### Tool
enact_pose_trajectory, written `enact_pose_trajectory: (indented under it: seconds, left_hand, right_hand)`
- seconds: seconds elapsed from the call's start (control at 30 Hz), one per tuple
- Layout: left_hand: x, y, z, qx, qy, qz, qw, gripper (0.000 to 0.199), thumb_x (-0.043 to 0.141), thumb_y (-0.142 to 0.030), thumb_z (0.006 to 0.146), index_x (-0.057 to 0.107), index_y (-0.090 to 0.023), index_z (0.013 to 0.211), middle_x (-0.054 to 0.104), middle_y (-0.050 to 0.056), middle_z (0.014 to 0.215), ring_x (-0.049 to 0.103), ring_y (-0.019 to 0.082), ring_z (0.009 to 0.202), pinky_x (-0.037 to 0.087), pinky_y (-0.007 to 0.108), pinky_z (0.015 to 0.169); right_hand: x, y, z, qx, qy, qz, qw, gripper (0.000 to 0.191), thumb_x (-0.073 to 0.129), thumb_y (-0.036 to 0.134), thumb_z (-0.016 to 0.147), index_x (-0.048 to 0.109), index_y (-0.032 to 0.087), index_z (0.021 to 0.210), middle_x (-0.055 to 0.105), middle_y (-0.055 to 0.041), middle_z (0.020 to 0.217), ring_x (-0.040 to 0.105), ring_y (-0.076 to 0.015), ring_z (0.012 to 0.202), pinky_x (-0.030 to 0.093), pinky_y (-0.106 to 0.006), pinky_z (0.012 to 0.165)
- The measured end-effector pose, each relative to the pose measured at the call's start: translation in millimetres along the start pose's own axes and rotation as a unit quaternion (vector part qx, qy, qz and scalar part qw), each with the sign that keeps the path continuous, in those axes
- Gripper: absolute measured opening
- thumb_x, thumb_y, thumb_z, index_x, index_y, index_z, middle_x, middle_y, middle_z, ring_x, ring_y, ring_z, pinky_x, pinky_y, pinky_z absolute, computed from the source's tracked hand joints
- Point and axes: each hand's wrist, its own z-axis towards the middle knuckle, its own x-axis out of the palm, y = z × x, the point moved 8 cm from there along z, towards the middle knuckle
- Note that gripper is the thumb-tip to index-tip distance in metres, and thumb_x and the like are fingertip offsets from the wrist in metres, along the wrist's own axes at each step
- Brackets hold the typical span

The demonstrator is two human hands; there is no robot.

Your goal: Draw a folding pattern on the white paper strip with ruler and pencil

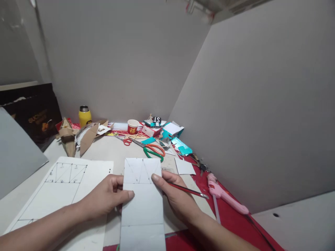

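Note:
Both hands hold up a long white strip of card [142, 205], marked with pencil lines and a row of triangles near its top. My left hand [107, 197] grips its left edge, thumb on the front and fingers behind. At the right edge, my right hand [176, 195] pinches the card under its thumb. A dark red pencil [187, 189] also rests in that hand, pointing out to the right. To the left lies a large white sheet [52, 205] with a similar triangle drawing in black lines.
Behind the card lie green-and-orange-handled scissors [154, 152] and smaller red scissors [127, 141]. A paper cup [133, 127], a yellow bottle [84, 116] and cardboard scraps [90, 139] stand farther back. On the right, a pink glue gun [226, 198] lies on red cloth. Grey walls enclose the table.

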Motion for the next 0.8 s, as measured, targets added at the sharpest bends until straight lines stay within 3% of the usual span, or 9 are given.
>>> enact_pose_trajectory:
  seconds: [0.17,0.37,0.63,0.8]
  left_hand:
    - [-0.1,2.3,-1.1,-0.014,0.004,-0.02,1.0,0.037,0.079,-0.048,0.077,0.078,-0.019,0.1,0.073,0.003,0.078,0.056,0.016,0.066,0.043,0.03,0.064]
    - [4.9,2.9,-1.9,-0.021,0.014,-0.058,0.998,0.041,0.08,-0.049,0.078,0.078,-0.022,0.108,0.079,0.007,0.094,0.068,0.024,0.083,0.051,0.041,0.086]
    - [7.2,0.3,-3.0,-0.024,0.012,-0.075,0.997,0.037,0.079,-0.045,0.082,0.079,-0.022,0.111,0.08,0.007,0.093,0.072,0.023,0.086,0.053,0.039,0.09]
    - [1.1,1.5,-3.4,-0.022,-0.019,-0.065,0.997,0.038,0.08,-0.045,0.08,0.079,-0.021,0.109,0.08,0.007,0.091,0.071,0.023,0.081,0.054,0.039,0.087]
  right_hand:
    - [13.7,2.2,-7.9,0.022,0.045,0.074,0.996,0.031,0.083,0.05,0.077,0.083,0.022,0.091,0.081,-0.0052,0.083,0.071,-0.0192,0.069,0.057,-0.034,0.078]
    - [14.8,-4.6,-9.6,0.037,0.061,0.096,0.993,0.029,0.081,0.046,0.081,0.083,0.023,0.099,0.081,-0.0064,0.091,0.073,-0.0213,0.077,0.057,-0.035,0.079]
    - [19.1,1.4,-11.4,0.036,0.062,0.112,0.991,0.024,0.083,0.043,0.08,0.084,0.024,0.094,0.08,-0.0041,0.082,0.07,-0.0178,0.071,0.055,-0.033,0.078]
    - [13.9,-4.8,-9.8,0.04,0.048,0.084,0.995,0.032,0.081,0.051,0.079,0.082,0.02,0.083,0.076,-0.0026,0.075,0.064,-0.0162,0.068,0.051,-0.029,0.072]
